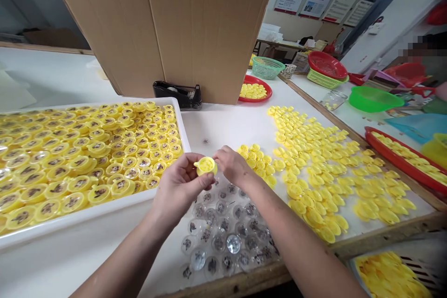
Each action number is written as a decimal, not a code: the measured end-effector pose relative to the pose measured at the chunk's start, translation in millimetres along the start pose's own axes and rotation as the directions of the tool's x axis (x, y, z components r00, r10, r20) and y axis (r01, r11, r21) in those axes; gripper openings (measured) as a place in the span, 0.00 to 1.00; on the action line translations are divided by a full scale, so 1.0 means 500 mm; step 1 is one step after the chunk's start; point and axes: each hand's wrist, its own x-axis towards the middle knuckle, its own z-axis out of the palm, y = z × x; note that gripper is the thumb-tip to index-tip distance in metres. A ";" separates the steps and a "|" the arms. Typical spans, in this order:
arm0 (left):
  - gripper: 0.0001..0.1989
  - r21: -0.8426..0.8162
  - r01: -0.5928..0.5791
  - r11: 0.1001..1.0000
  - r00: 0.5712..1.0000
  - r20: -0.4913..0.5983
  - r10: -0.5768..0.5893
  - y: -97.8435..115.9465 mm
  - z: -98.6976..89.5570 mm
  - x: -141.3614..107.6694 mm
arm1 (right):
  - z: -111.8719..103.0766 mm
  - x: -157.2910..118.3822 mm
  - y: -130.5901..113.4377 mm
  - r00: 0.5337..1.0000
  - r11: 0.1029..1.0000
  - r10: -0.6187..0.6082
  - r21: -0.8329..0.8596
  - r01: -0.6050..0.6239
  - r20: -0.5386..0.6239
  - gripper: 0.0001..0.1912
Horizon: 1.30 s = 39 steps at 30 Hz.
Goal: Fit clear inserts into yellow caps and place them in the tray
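Observation:
My left hand [185, 177] holds a small yellow cup-shaped piece [206, 166] between thumb and fingers, its round face turned up. Close beside it on the right, my right hand [232, 163] has its fingers curled together at the piece's edge; whatever they hold is hidden. Below both hands lie many clear round discs [219, 242] with small dark pictures. Loose yellow pieces [307, 163] spread over the table to the right of my right hand. To the left, a white tray [183, 132] is filled with yellow pieces bearing picture discs.
Behind the tray, a black tape dispenser [178, 95] stands before a tall cardboard box [195, 23]. A red plate [267, 91] of yellow pieces and a green basket [267, 67] are farther back. A wooden edge [321, 107] runs along the right; a red tray [370, 136] lies beyond.

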 end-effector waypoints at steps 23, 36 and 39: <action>0.16 0.014 0.129 0.992 0.986 0.107 -0.130 -0.024 0.024 -0.008 | -0.002 -0.077 -0.024 0.939 0.990 0.140 -0.023 -0.140 0.313 0.09; 0.17 0.074 0.165 0.984 0.980 0.100 -0.172 -0.025 0.029 -0.011 | -0.010 -0.134 0.015 0.996 0.937 0.079 0.338 -0.089 0.043 0.05; 0.17 0.085 0.186 0.979 0.971 0.134 -0.196 -0.027 0.032 -0.012 | -0.013 -0.153 0.027 0.993 0.888 0.113 0.443 -0.121 0.044 0.08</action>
